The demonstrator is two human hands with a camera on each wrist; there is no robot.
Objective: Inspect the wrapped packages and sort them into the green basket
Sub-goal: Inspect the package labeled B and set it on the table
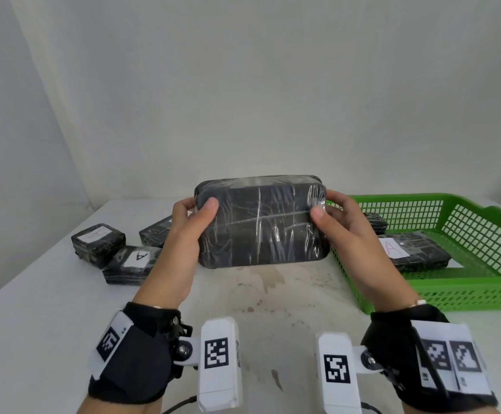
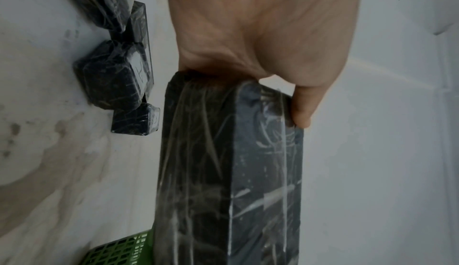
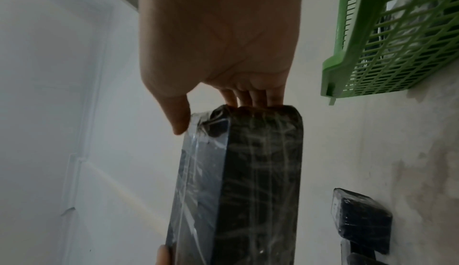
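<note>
Inspection step: left hand (image 1: 185, 231) and right hand (image 1: 343, 228) fingers pinch the wrapped package (image 1: 261, 222) at frame centre; next, rightward to the green basket (image 1: 464, 291).

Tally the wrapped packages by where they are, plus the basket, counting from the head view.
Package held up: 1
Packages on the table: 3
Packages in the basket: 2
Green basket: 1
Total: 7
</note>
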